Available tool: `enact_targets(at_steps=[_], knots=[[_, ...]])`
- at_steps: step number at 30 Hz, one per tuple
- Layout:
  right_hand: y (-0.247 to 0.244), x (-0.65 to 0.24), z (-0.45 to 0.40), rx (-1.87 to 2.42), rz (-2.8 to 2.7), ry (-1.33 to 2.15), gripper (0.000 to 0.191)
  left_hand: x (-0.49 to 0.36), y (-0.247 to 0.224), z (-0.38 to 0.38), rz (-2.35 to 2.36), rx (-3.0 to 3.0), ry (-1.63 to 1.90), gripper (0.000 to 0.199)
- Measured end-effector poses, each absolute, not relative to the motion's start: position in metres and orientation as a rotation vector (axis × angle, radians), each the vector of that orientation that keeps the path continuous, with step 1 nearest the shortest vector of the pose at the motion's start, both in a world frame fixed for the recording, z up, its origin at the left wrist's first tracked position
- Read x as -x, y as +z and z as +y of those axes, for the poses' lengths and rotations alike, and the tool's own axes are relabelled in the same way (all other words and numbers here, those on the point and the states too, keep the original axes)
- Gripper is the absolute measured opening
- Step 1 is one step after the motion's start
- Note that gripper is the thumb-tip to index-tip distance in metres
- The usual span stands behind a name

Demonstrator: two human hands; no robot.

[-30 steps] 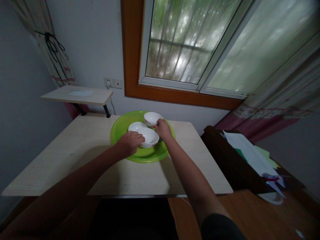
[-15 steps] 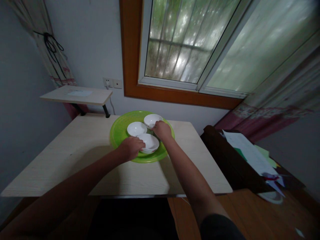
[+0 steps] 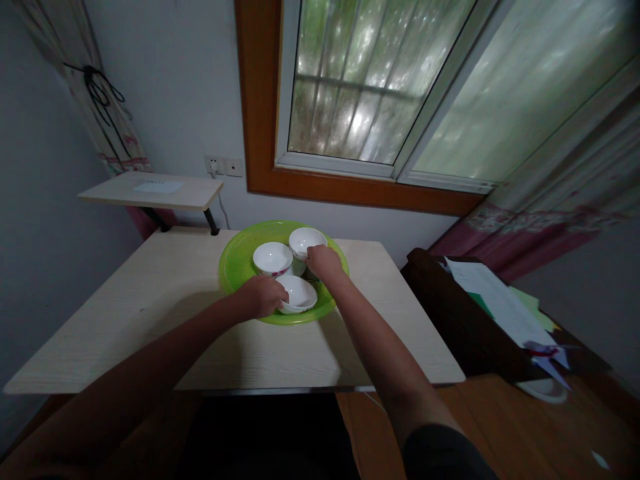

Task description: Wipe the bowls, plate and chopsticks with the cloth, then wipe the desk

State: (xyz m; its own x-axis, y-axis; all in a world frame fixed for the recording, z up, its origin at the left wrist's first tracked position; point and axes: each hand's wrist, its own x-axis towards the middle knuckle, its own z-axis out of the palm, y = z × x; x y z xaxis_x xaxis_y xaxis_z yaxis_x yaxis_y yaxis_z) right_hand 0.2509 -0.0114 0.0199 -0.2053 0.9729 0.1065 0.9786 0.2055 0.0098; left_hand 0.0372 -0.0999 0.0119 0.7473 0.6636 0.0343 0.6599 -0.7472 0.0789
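A round green tray [image 3: 235, 263] carries several white bowls. My left hand [image 3: 267, 295] grips the left rim of the front bowl [image 3: 301, 293], which tilts slightly. Closed at the rim of the back right bowl [image 3: 306, 239] is my right hand [image 3: 323, 260], its fingertips partly hidden. Between them and to the left sits another white bowl [image 3: 273, 257] with a red pattern on its side, touched by neither hand. Part of a further white item shows beneath, in the middle of the tray.
The tray rests on a pale wooden table [image 3: 165, 287]. A small raised shelf [image 3: 185, 192] with a paper stands at the back left. Behind is a window [image 3: 350, 87]. Right of the table, papers [image 3: 495, 303] lie on a dark brown piece of furniture [image 3: 450, 313].
My left hand has brought the front bowl slightly toward me, and more of the pieces behind it now shows. My right hand has hardly moved.
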Motion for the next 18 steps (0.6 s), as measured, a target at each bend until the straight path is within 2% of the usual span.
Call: enact_targets(at_steps=[7, 11, 14, 18], knots=[[0.024, -0.253, -0.016, 1.918, -2.45, -0.164, 0.033, -0.032, 0.016, -0.093, 1.055, -2.723, 0.058, 0.016], [0.027, -0.256, -0.021, 1.899, -2.491, -0.176, 0.032, -0.021, 0.019, -0.072, 1.008, -2.639, 0.254, 0.027], [0.028, -0.257, -0.022, 1.877, -2.538, -0.188, 0.032, -0.013, 0.018, -0.053, 1.213, -2.709, 0.314, 0.031], [0.028, -0.258, -0.022, 1.868, -2.573, -0.195, 0.031, -0.009, 0.011, -0.036, 1.416, -2.749, 0.145, 0.027]])
